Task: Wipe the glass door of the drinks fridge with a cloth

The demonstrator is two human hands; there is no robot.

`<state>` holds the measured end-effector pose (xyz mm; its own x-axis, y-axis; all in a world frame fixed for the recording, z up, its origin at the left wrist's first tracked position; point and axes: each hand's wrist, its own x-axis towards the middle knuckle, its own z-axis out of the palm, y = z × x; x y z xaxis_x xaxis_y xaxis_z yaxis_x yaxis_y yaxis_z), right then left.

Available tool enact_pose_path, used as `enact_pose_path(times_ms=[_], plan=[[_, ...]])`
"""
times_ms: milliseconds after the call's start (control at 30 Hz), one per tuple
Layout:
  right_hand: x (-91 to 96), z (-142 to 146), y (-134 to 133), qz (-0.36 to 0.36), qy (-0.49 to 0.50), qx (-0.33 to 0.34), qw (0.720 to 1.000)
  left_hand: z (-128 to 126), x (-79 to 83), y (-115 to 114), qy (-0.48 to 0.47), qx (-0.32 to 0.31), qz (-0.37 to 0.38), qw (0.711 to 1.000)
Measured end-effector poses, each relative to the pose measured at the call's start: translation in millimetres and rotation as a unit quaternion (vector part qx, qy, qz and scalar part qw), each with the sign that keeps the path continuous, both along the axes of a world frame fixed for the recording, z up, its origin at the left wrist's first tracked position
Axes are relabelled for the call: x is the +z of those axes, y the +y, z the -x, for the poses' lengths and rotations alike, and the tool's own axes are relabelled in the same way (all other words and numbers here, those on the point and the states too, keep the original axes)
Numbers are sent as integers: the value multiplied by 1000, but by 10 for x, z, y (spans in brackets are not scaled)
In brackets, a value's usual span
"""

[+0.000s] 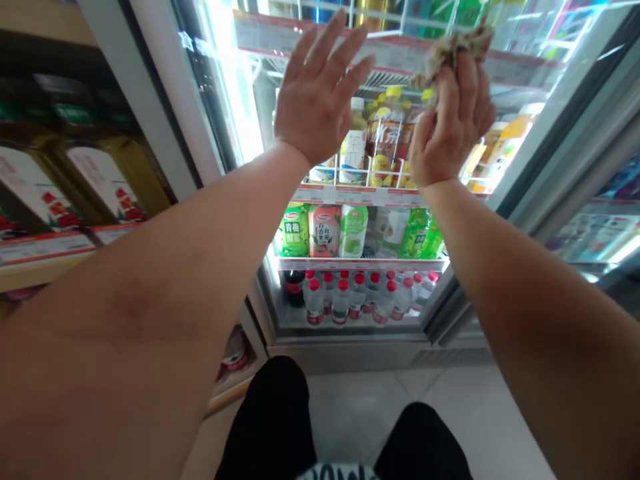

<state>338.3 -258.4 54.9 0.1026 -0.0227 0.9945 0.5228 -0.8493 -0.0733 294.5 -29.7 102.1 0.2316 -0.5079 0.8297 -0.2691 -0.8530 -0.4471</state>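
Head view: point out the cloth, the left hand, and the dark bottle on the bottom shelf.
Cloth [450, 47]: head view, on its crumpled middle.
Left hand [314, 107]: head view, on the back of it.
Dark bottle [295, 288]: head view, on its visible body.

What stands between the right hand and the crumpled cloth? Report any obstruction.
Nothing visible: the right hand holds the crumpled cloth directly. The spread left hand is off to the side, clear of both.

The cloth [443, 55] is mottled beige, the trousers [270, 413] black.
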Motion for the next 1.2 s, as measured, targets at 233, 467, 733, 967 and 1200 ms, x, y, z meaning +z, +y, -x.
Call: enact_pose_path(times_ms=[233,467,733,967,1200], plan=[[-52,-1,-55,176,1,18,984,-13,-6,1,-32,43,-17,998],[-73,16,-15,13,-10,-17,1000,-42,-14,28,-56,48,-28,997],[-118,19,-59,126,-27,-13,992,-12,-15,12,-56,49,-28,997],[-120,40,-41,116,-1,11,993,-45,-6,29,-59,57,-30,996],[-157,-5,-49,111,-19,17,993,104,-51,-48,-71,47,-7,996]])
